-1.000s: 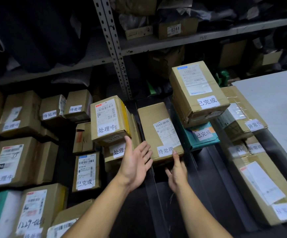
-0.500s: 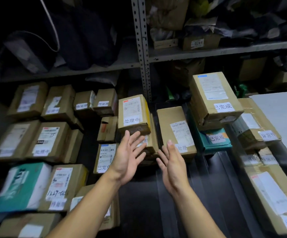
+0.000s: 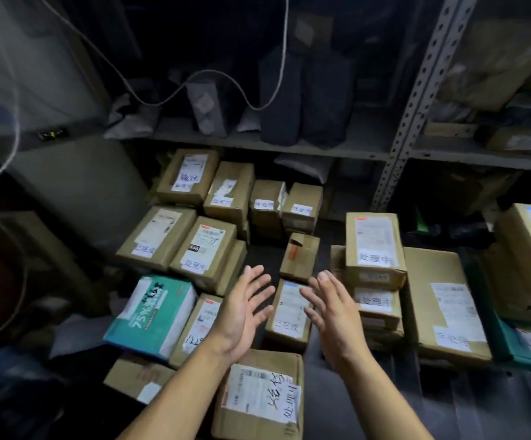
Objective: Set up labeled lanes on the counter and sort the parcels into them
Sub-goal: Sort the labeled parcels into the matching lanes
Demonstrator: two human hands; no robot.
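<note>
Many brown cardboard parcels with white handwritten labels cover the dark counter (image 3: 321,392). My left hand (image 3: 242,312) and my right hand (image 3: 334,315) hover open, palms facing each other, on either side of a small labelled parcel (image 3: 288,312); neither touches it. A small unlabelled box (image 3: 300,257) lies just beyond them. To the right stands a stack topped by a labelled parcel (image 3: 373,246), with a flat large parcel (image 3: 445,303) beside it. A teal box (image 3: 153,315) lies at the left. Another labelled parcel (image 3: 257,395) lies under my left wrist.
A grey metal shelf (image 3: 257,144) with dark bags runs behind the parcels, with a perforated upright post (image 3: 416,100) at the right. Cables (image 3: 194,77) hang from above. A grey cabinet (image 3: 77,185) stands at the left. A torn large box (image 3: 530,262) sits at the far right.
My right hand has left the flat parcel it touched. Both hands have moved left and now face each other over a smaller parcel. The view has swung left.
</note>
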